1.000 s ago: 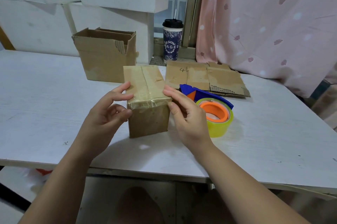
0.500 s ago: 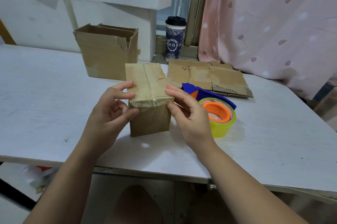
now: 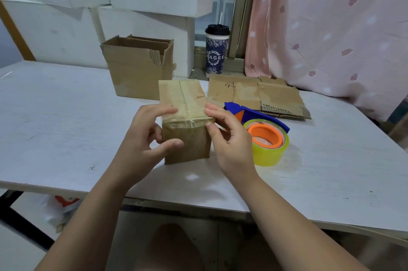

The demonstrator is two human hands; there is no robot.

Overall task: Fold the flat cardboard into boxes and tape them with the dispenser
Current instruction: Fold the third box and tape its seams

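Two hands, one item held between them.

- Taped box (image 3: pixel 185 120): closed, with clear tape along the top seam and over the front edge. It stands on the white table (image 3: pixel 55 129).
- Left hand (image 3: pixel 145 138): fingers curled onto the box's top left edge, thumb on its front face.
- Right hand (image 3: pixel 229 140): fingers curled over the top right edge, thumb at the front corner.
- Tape dispenser (image 3: pixel 265 136): just right of the grip, blue frame, orange hub.
- Flat cardboard (image 3: pixel 265 96): beyond the grip, rightward, lying flat.
- Open box (image 3: pixel 139 72): beyond the grip, leftward, flaps up.
- Lidded cup (image 3: pixel 215 49): farther behind.
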